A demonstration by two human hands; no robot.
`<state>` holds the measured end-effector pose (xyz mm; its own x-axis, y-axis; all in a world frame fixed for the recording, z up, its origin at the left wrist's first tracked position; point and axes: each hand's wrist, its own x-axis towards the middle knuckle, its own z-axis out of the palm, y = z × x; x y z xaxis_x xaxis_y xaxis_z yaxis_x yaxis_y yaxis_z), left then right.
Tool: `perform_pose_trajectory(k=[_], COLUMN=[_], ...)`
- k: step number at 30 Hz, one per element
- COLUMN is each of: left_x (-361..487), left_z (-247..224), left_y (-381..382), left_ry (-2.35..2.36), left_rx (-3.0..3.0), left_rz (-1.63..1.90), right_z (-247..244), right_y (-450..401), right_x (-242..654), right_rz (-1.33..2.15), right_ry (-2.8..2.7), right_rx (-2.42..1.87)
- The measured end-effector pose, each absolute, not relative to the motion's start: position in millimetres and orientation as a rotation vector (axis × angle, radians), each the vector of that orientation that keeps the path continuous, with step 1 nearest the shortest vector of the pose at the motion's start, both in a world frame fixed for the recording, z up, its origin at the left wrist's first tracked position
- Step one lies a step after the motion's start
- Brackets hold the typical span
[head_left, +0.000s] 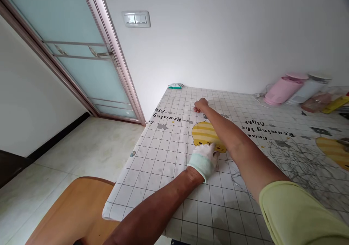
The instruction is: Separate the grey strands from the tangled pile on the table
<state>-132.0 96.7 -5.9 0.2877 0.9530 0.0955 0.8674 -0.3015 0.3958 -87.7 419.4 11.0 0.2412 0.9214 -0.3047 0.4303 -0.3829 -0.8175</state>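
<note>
the gloved left hand [204, 160] rests on the grid-printed tablecloth [152, 172] at a yellow striped print [204, 134], its fingers [211, 150] bunched and holding nothing visible, while the bare right hand [201, 105] reaches farther across, its fingers [196, 109] curled, so i cannot tell whether they grip the cloth.

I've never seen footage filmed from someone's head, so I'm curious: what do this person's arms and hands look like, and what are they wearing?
The left hand wears a white fabric glove with a pale green cuff. The right hand is bare. The right arm has a short, pale yellow-green sleeve; the left forearm shows no sleeve.
</note>
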Motion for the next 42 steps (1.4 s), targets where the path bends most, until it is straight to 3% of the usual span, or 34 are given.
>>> perform_pose_trajectory(k=[13,22,27,36,42], left_x=[-138.9,-161.5,-173.0,-177.5,-174.7], left_z=[-11.8,-15.6,-9.1,-0.5,-5.9], left_y=[102.8,120.4,108.8,84.0,83.0], left_ry=[1.694,1.823,1.848,2.049,2.058], left_rx=[2.319,2.153,2.048,2.074,2.170], left_rz=[0.565,0.840,0.768,0.604,0.578], right_z=[43.0,69.0,73.3,87.2,114.4], right_y=[346.0,170.2,60.7,-77.7,-69.3], right_x=[-21.5,129.6,192.4,261.9,321.9], right_rz=[0.839,0.706,0.610,-0.013,0.288], right_ry=[-1.579,-1.751,-1.872,-2.227,-1.902], right_rx=[-1.839,-1.698,-1.778,-1.884,-1.958])
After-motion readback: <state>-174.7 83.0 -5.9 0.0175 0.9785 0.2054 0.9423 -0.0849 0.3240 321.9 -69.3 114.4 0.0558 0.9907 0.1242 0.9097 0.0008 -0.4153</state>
